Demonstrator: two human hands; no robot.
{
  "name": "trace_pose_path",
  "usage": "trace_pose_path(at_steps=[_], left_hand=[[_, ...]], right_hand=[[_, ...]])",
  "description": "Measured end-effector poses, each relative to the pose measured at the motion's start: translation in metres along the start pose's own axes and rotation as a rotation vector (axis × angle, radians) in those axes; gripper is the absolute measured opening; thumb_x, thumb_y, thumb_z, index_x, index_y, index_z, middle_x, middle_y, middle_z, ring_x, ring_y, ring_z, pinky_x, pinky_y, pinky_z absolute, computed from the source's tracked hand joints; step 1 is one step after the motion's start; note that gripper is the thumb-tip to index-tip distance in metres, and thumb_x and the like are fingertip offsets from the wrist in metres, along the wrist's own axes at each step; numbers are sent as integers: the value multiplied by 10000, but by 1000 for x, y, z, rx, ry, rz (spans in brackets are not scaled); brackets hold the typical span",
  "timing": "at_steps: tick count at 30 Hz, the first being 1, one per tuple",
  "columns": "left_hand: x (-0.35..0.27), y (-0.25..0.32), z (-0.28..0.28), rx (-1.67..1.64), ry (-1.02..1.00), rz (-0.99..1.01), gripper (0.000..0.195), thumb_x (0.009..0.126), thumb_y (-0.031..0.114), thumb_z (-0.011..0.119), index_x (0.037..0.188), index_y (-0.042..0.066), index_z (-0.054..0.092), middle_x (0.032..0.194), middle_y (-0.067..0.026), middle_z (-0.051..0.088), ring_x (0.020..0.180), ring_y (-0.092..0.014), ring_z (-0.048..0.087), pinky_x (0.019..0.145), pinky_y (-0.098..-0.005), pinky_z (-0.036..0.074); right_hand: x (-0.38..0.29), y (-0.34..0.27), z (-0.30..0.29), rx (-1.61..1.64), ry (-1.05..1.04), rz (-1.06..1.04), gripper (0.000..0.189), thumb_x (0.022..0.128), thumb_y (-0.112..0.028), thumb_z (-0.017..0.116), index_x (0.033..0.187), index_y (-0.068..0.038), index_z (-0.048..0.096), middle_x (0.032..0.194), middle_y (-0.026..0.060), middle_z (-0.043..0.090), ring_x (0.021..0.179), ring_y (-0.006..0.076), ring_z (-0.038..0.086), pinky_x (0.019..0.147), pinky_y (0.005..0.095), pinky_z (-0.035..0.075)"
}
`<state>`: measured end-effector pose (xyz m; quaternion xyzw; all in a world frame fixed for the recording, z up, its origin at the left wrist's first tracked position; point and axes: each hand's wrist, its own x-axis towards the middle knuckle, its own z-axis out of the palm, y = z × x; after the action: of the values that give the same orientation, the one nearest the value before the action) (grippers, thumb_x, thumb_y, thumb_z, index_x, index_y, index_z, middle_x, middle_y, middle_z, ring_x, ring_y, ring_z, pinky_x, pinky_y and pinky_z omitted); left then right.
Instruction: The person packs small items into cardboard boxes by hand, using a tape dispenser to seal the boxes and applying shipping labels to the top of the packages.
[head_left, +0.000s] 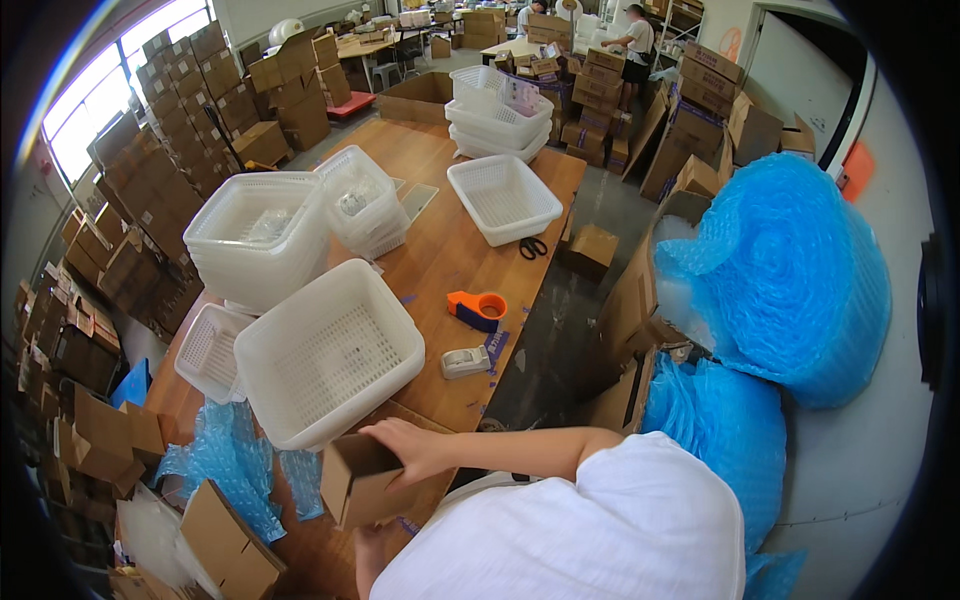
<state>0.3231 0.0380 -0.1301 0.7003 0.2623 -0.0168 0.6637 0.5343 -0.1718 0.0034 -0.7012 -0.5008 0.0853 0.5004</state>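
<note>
My right hand (409, 448) grips the upper edge of a small brown cardboard box (376, 501), with fingers over its rim. The box is tilted, and its open side faces up. Below it my left hand (369, 531) shows only in part, close to the box's underside; its fingers are hidden. A large white plastic basket (330, 352) lies just beyond the box, tilted. To the left, sheets of blue bubble wrap (232, 457) lie on the wooden table (427, 266).
Past the basket sit an orange tape dispenser (478, 309), a white tape dispenser (465, 361) and black scissors (533, 248). Stacked white baskets (259, 247) stand at left. Large blue bubble-wrap rolls (795, 277) are at right. Flat cardboard (225, 544) lies at lower left. Two people work far off.
</note>
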Motion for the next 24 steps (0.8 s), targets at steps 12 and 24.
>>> trace_pose_path(at_steps=[12,24], left_hand=[[44,51,79,464,695,59,314,897,323,481,976,22,530,907,-200,614,837,-373,583,711,-429,447],[48,66,83,441,704,27,302,909,302,474,938,4,521,853,-216,597,794,-363,579,674,-399,445]], right_hand=[[53,8,-53,-36,180,1,449,660,-280,714,984,-39,516,910,145,542,847,310,536,741,390,439],[125,67,-168,-518,50,575,281,744,-251,571,859,-2,631,824,129,647,715,265,623,657,382,498]])
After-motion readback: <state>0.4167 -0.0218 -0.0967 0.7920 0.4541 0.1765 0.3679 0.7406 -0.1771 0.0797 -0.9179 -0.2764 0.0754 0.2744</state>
